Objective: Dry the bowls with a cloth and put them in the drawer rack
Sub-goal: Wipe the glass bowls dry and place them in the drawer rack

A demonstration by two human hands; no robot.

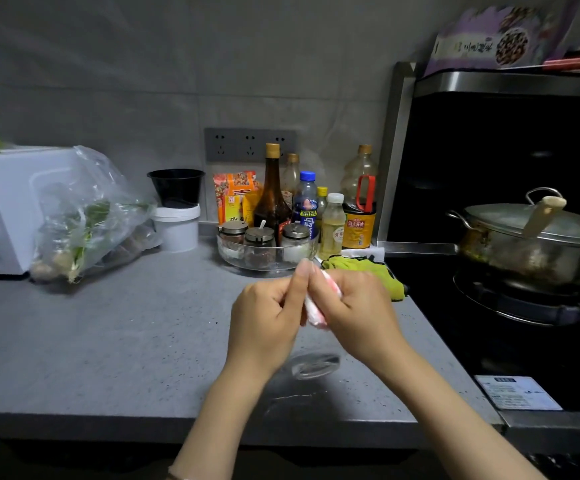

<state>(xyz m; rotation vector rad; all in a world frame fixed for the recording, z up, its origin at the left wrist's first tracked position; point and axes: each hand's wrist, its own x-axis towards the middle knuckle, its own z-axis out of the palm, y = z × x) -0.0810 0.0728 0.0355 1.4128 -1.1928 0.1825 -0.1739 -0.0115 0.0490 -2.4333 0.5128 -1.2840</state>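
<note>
We are holding the cloth point(314, 313) between both hands above the counter point(108, 341). The right hand point(357, 306) has its fingers curled round the bunched cloth, and the left hand point(264, 317) pinches its other side, thumb raised. Neither hand has a bowl in it. The bowl point(312, 367) sits on the counter just below our wrists, near the front edge. We cannot tell whether it stands upright or upside down.

We judge that we are readying the cloth, folding or bunching it, and that this bowl is not yet being wiped. Next, one hand must let go of the cloth, reach down and lift the bowl by its rim, while the other works the cloth round the inside and outside. The drawer rack is out of sight, so we cannot say where the bowl will go.

The cloth is small, soft and crumpled, white with pink marks. The bowl is clear glass, round and shallow, with a faint bright rim, and hard to make out against the speckled grey counter. It would likely be slippery if wet. Behind our hands stands a round clear tray point(267, 263) of lidded jars, and a yellow-green rag point(361, 268) lies beside the black stove point(489, 341), which carries a shiny steel pot point(531, 251)
</note>
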